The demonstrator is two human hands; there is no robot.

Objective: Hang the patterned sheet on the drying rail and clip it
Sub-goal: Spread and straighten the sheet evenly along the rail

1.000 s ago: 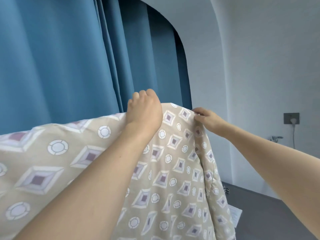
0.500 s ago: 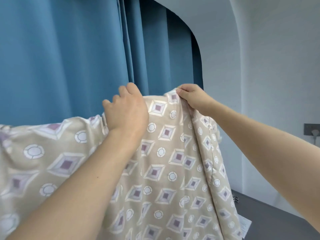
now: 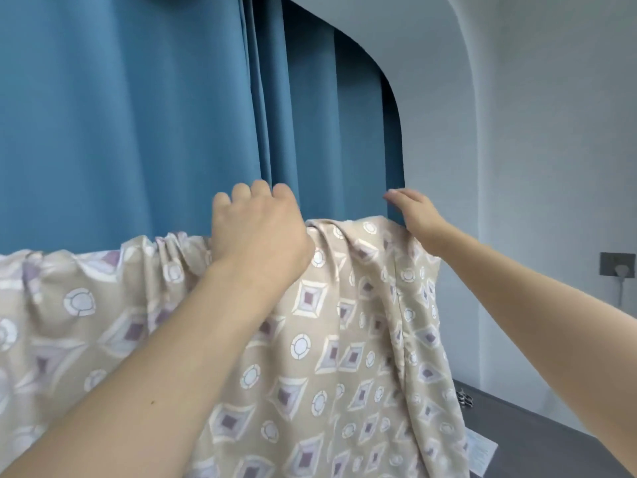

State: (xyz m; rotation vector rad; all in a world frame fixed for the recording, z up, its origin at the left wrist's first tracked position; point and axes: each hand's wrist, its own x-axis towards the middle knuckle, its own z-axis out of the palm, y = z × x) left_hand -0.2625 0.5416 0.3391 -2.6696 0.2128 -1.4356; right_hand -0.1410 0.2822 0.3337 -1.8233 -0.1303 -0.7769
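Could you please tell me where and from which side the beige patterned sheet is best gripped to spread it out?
Probably the bunched top fold of the beige patterned sheet, pinched from above: the gathers crowd just left of the left hand, where the fabric crests.

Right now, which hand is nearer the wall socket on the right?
Right. The right hand is at the sheet's top right corner, closer to the wall socket; the left hand sits further left along the top edge.
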